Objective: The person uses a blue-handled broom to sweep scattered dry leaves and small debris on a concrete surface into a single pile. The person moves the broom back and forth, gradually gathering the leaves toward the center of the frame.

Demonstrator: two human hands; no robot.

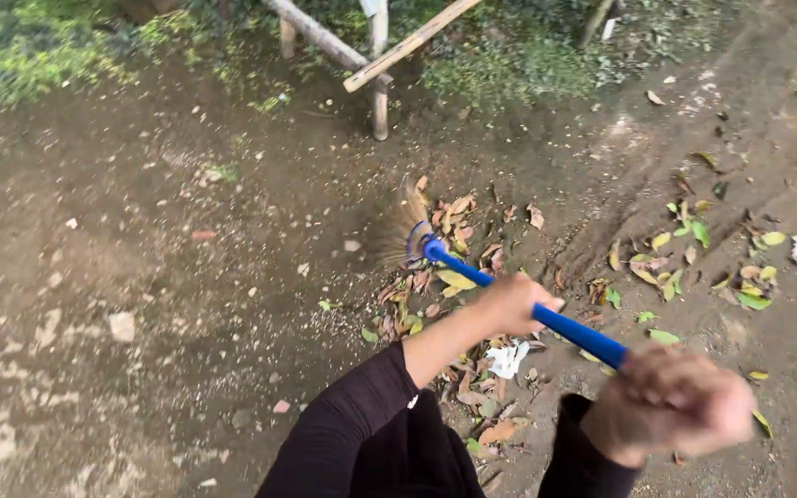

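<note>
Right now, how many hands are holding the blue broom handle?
2. The left hand grips the blue broom handle near its middle, and the right hand grips its upper end, blurred, nearest the camera. No other hands are in view.

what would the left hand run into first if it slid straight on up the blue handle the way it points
Likely the broom's bristle head, where the blue handle ends. The left hand has only bare handle ahead before that; depth is hard to judge.

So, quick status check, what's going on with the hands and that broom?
Left hand and right hand both gripping the blue broom handle. Bristles at the leaf pile. Wooden post stands beyond, apart.
</note>
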